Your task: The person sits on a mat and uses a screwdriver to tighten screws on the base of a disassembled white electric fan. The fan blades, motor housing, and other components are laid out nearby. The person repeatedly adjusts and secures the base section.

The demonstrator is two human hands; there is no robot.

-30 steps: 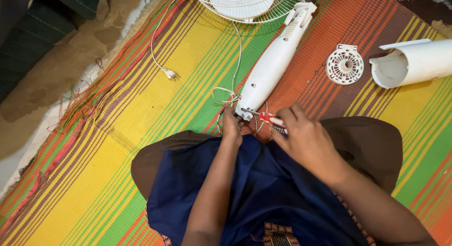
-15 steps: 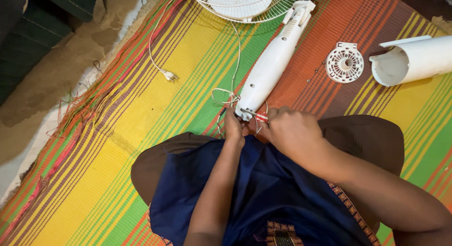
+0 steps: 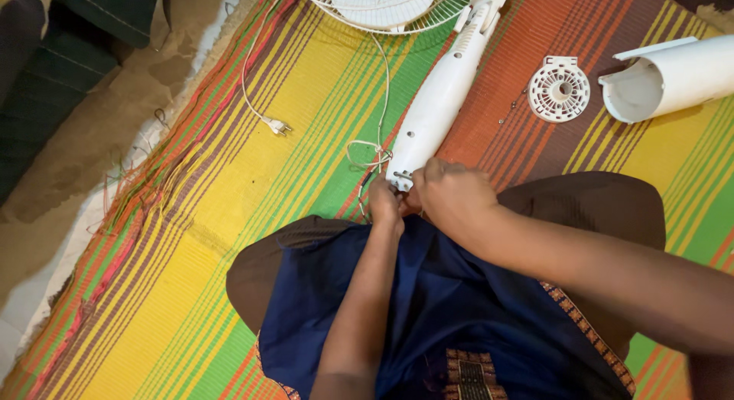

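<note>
Both hands | left hand [image 3: 384,205], right hand [image 3: 453,197] | fingers clenched on white fan stem [image 3: 440,102] end

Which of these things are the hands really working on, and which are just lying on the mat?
In use:
left hand and right hand, both at the bottom end of the white fan pole
thin wires beside that end

Lying about:
round vented cap
white tube cover
plug
fan grille, at the pole's far end
</note>
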